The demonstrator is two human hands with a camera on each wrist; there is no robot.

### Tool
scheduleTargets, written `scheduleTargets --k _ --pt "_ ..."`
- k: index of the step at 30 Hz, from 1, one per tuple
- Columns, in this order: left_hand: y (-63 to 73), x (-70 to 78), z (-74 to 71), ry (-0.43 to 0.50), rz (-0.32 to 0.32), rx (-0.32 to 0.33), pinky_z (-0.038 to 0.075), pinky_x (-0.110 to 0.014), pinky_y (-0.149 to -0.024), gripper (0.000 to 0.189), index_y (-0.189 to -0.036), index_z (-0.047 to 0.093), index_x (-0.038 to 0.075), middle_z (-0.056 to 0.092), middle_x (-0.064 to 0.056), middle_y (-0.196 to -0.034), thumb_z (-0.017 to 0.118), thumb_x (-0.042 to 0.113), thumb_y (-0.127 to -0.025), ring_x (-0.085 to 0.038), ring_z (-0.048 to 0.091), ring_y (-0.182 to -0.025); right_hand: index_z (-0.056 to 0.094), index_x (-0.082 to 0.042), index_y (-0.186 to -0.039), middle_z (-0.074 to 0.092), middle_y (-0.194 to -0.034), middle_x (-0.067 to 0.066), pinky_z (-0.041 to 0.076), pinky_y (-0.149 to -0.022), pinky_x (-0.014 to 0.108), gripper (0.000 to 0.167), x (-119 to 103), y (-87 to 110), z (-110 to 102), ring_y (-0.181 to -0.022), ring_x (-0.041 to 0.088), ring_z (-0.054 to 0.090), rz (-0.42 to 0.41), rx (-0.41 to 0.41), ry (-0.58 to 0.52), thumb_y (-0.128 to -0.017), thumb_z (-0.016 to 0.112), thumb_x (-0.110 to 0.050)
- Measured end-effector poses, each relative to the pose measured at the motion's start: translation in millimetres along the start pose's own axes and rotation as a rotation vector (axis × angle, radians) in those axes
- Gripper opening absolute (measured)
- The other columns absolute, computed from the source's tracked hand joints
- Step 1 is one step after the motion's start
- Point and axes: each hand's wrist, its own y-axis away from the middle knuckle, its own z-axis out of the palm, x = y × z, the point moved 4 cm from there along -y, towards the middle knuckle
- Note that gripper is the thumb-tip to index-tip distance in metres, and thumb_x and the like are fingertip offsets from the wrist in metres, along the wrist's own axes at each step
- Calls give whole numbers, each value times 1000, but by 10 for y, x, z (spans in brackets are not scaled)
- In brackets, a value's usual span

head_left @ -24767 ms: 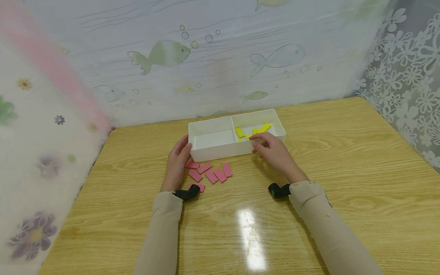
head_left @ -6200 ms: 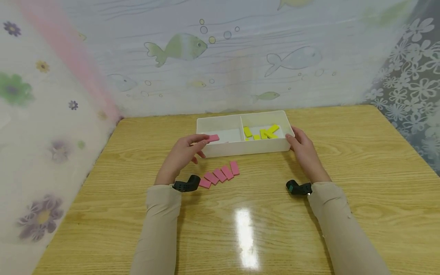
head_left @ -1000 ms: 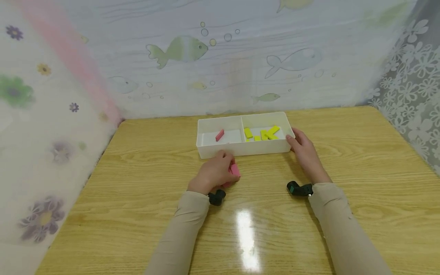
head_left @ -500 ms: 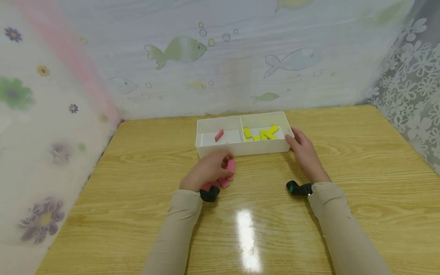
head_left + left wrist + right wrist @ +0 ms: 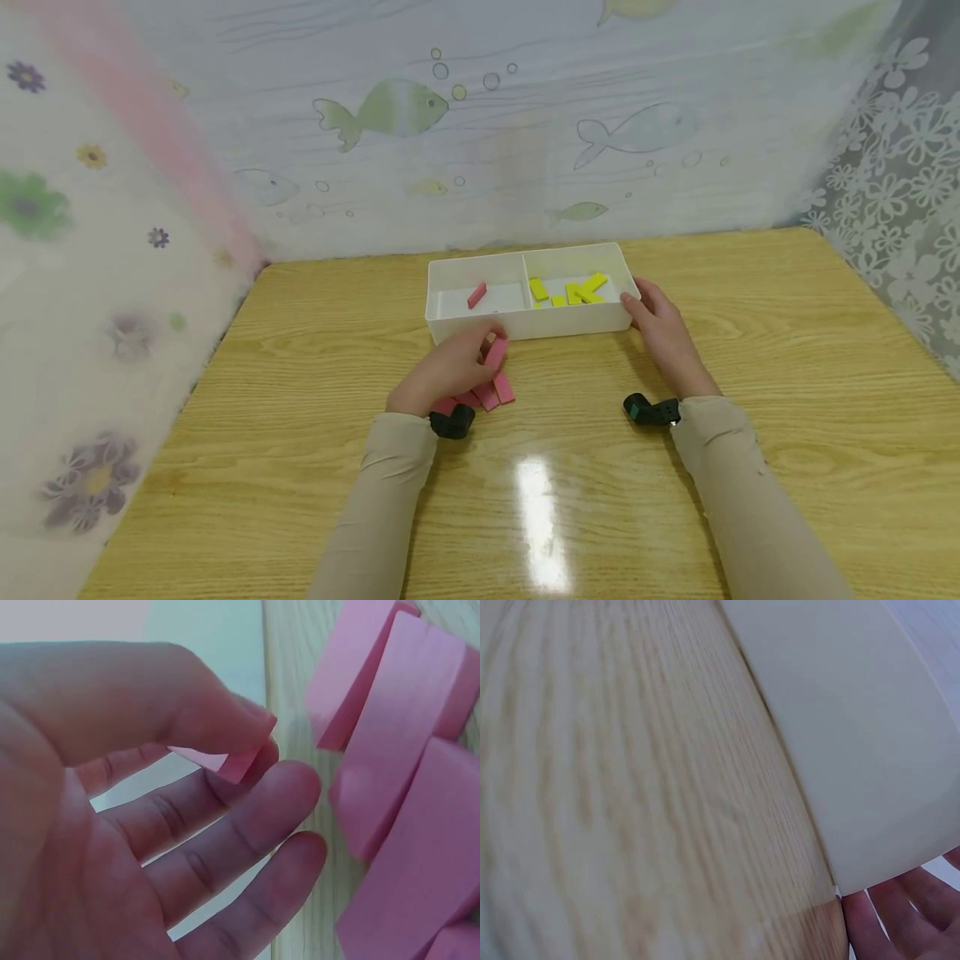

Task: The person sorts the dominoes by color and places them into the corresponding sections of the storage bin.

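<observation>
My left hand (image 5: 453, 367) pinches a flat rectangular pink block (image 5: 496, 353) between thumb and fingers, just in front of the white box (image 5: 480, 329). In the left wrist view, the thumb covers most of that pink block (image 5: 238, 763). Several more pink blocks (image 5: 504, 387) lie in an overlapping row on the table below the hand, some partly hidden. My right hand (image 5: 666, 333) grips the box's right end, its thumb over the rim. One pink block (image 5: 477, 295) leans in the left compartment. Several yellow blocks (image 5: 538, 289) lie in the right compartment.
A divider (image 5: 527, 282) splits the box in two. The wooden table (image 5: 300, 350) meets a wall (image 5: 510, 167) with painted fish behind the box. Each wrist carries a black camera (image 5: 452, 421).
My left hand has lifted one pink block off the row and carried it slightly back and left, toward the box. The right hand stays on the box's end.
</observation>
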Motion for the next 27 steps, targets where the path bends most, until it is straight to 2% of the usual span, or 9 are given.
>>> scheduleTargets --k 6,9,14,19,27 --pt "2 -84 -94 15 -18 44 47 -27 -60 36 -113 46 19 55 -2 -92 51 7 -80 -16 55 -71 22 -15 -142 27 -142 6 33 -98 41 64 15 -5 6 -126 20 30 8 3 7 -90 41 -48" --pt "4 -98 -141 29 -33 61 47 -27 -62 29 -109 45 17 55 -2 -92 50 8 -83 -17 55 -73 22 -15 -142 28 -142 6 33 -98 42 63 15 -7 5 -126 20 30 -1 -3 3 -91 41 -46" --pt "13 -69 -201 25 -3 104 46 -28 -65 17 -101 45 17 56 0 -91 50 12 -86 -16 54 -75 22 -16 -142 27 -142 5 32 -98 42 63 16 -3 0 -126 20 30 -6 -5 4 -91 41 -47" --pt "51 -65 -256 36 42 160 45 -30 -64 6 -93 51 22 57 4 -87 49 18 -89 -18 56 -74 22 -16 -142 28 -142 5 32 -98 42 63 25 2 0 -125 20 31 -2 -9 -7 -91 41 -47" --pt "82 -100 -368 61 38 270 45 -30 -66 5 -92 57 27 57 8 -88 54 28 -89 -14 54 -78 23 -17 -142 29 -141 4 33 -98 42 62 14 -5 1 -125 20 32 -8 -5 -1 -90 41 -48"
